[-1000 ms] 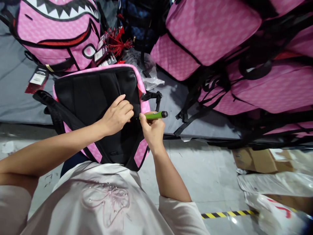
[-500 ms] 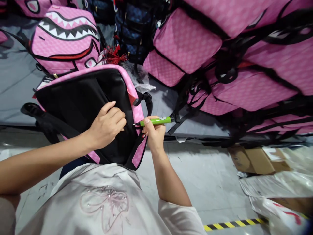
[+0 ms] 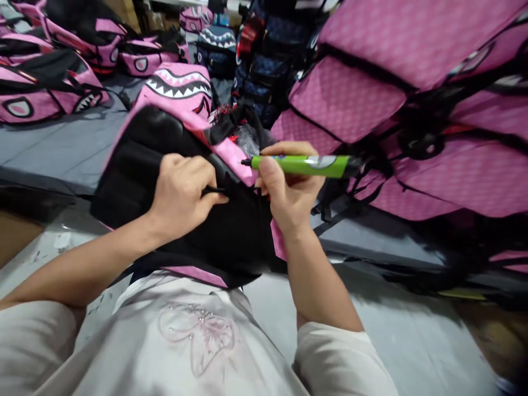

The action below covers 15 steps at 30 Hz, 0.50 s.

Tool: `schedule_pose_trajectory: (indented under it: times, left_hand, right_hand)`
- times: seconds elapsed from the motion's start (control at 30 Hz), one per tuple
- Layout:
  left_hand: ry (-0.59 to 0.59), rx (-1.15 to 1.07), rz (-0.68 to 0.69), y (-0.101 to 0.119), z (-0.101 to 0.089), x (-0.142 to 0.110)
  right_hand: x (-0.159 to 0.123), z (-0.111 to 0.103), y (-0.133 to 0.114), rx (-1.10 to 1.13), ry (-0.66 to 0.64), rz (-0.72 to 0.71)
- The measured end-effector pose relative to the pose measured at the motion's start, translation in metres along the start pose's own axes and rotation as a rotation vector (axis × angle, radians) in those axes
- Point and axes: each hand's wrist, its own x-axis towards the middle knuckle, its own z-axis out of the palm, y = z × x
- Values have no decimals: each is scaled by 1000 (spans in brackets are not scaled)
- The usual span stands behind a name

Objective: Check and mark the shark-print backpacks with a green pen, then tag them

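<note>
A pink and black backpack point(image 3: 140, 159) lies in front of my body with its black back panel facing up. My left hand point(image 3: 183, 195) is closed on that panel. A thin dark fold shows between its thumb and fingers. In my right hand point(image 3: 289, 190), at the bag's pink side edge, is a green marker pen point(image 3: 305, 165). Its bare black tip points left, over the pink edge. Part of the panel is hidden under my left hand and forearm.
Behind the bag, a pink shark-mouth backpack point(image 3: 179, 88) stands on the grey table point(image 3: 49, 151). Pink checked bags point(image 3: 355, 99) are piled at right. Pink and black bags point(image 3: 41, 88) sit at the far left, dark blue backpacks point(image 3: 268, 60) at the back.
The view has shifted, showing more of the left and back of the table. The backpack is turned and tilted differently. My right hand still holds the marker, now nearer to the camera.
</note>
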Motion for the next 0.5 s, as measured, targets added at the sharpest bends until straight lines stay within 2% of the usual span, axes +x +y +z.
schedule_pose_trajectory:
  times: [0.07,0.17,0.2,0.23,0.3,0.37,0.43,0.5]
  left_hand:
    - [-157,-50,-33,-6,15,-4]
    - [-442,-161,19,-27,30,0]
    - [-462,-181,47,-36,31,4]
    - [-434,-178,79,-43,30,8]
    - [-293,-96,153,-54,24,15]
    - [-191,39,221,-61,19,21]
    - [-183,142,228,-64,20,27]
    - [-265,202,193,-65,25,36]
  right_hand:
    - [-7,-7,14,22,-93,78]
    - [-26,-19,37,2,-199,269]
    - [-32,-22,41,-14,-199,297]
    - [-38,-24,43,-33,-187,296]
    - [-48,-24,41,-86,-161,220]
    - [-55,-17,39,-173,-182,59]
    - [-59,-6,43,-300,-221,-167]
    - [-60,7,54,-454,-239,-378]
